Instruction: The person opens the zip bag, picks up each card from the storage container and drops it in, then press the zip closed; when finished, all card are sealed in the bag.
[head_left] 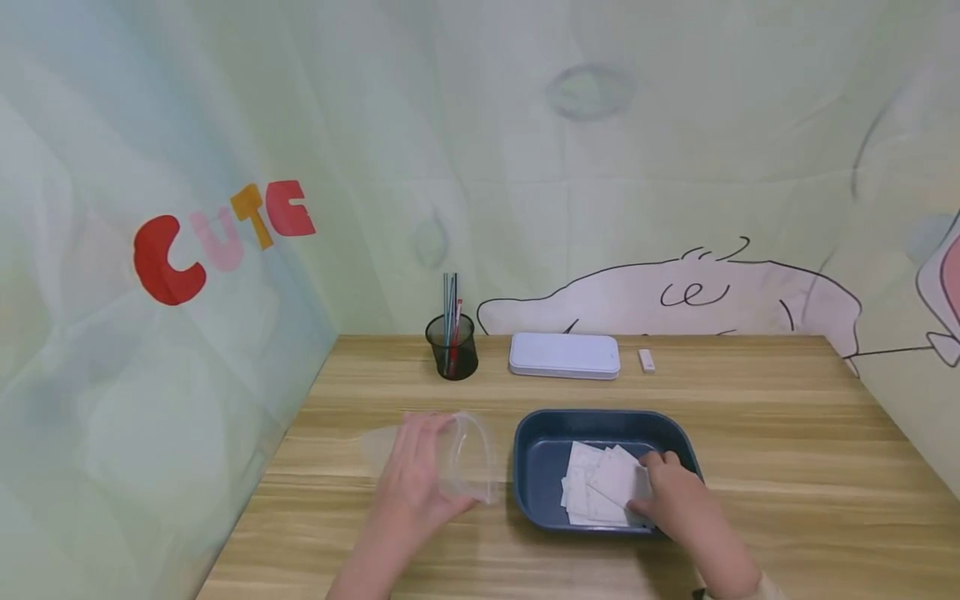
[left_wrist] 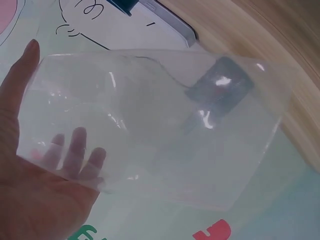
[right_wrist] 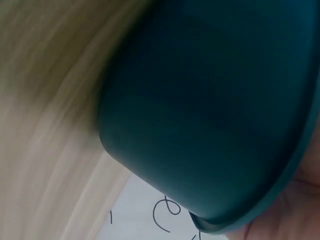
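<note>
My left hand (head_left: 417, 471) holds a clear plastic pouch (head_left: 468, 457) upright on the wooden table (head_left: 787, 433), just left of a dark blue tray (head_left: 536, 467). In the left wrist view the pouch (left_wrist: 150, 125) is see-through, with my left hand (left_wrist: 35, 200) gripping it: thumb along the left edge, fingers behind the film. My right hand (head_left: 658, 485) reaches into the tray and pinches one of several white paper packets (head_left: 592, 487) lying in it. The right wrist view shows only the tray's outer wall (right_wrist: 215, 100) and a bit of my right hand (right_wrist: 290, 217).
At the back of the table stand a black mesh pen cup (head_left: 452, 348), a flat white case (head_left: 564, 356) and a small white eraser-like piece (head_left: 647, 360). Printed cloth walls close in the left, back and right sides.
</note>
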